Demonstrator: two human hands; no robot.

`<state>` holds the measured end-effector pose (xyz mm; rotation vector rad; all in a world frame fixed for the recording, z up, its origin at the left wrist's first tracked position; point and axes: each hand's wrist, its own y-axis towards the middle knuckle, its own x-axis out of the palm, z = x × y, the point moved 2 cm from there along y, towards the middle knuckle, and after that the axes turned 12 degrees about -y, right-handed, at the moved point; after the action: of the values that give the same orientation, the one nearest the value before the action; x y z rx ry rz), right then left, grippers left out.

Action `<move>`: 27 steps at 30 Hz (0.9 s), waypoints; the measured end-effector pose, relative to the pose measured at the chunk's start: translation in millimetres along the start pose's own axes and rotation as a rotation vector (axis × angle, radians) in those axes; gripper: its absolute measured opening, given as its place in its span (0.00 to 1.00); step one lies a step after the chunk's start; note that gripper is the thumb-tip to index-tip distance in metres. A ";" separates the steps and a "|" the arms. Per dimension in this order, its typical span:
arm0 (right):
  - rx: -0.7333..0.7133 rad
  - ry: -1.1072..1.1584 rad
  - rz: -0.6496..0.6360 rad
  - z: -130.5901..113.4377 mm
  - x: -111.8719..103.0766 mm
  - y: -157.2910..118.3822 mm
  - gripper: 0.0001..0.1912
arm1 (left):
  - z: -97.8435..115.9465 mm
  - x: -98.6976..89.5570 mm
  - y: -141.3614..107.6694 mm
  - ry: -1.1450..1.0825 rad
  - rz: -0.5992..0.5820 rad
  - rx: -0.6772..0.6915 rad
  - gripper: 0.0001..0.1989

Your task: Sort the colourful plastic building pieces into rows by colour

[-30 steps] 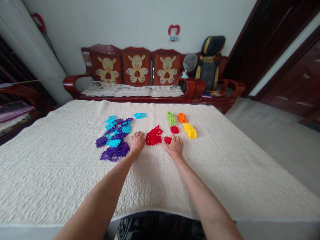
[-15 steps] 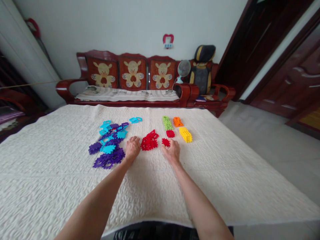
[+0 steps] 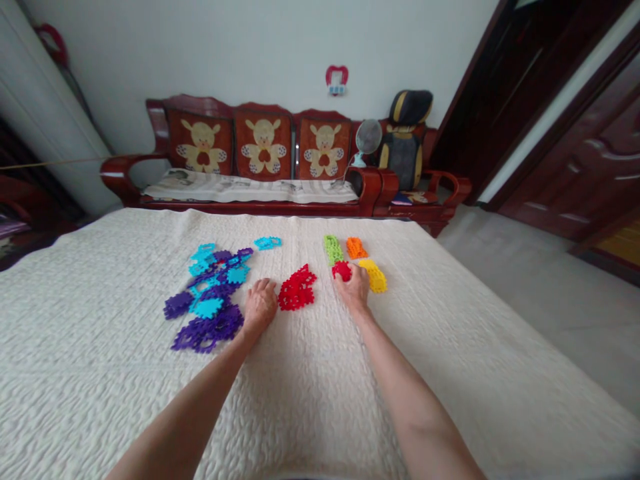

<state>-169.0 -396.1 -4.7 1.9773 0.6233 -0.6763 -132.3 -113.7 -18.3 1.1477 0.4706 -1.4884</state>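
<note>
My right hand grips a red interlocking plastic piece between thumb and fingers. It is at the near end of the green stack, with the yellow stack just to its right. My left hand lies on the cloth with its fingers stretched forward, holding nothing that I can see. Beside it, on the right, is a loose heap of red pieces. To its left spreads a mixed heap of purple pieces and light blue pieces.
A quilted cream cloth covers the table. Farther back lie an orange stack and a few light blue pieces apart from the heap. Beyond the table stand a wooden sofa and a small fan.
My right hand has moved forward and slightly right, carrying a red piece to the red one by the green stack. My left hand has barely shifted. The view has tilted a little.
</note>
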 end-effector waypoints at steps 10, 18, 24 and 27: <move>-0.003 -0.034 -0.046 7.0 17.6 3.7 0.21 | -0.8 1.3 1.2 -0.017 0.011 -0.002 0.18; 0.006 -0.120 -0.102 5.2 18.9 2.0 0.27 | -6.1 6.9 2.1 -0.023 0.033 -0.004 0.17; 0.022 -0.204 -0.177 3.8 21.7 3.5 0.29 | -4.3 6.1 3.3 -0.023 0.024 -0.001 0.16; 0.025 -0.222 -0.185 4.1 21.5 3.8 0.28 | -1.5 3.3 2.3 -0.017 0.021 0.006 0.16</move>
<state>-151.8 -398.1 -18.7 1.8487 0.6687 -1.0058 -129.2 -114.9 -21.1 1.1408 0.4412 -1.4812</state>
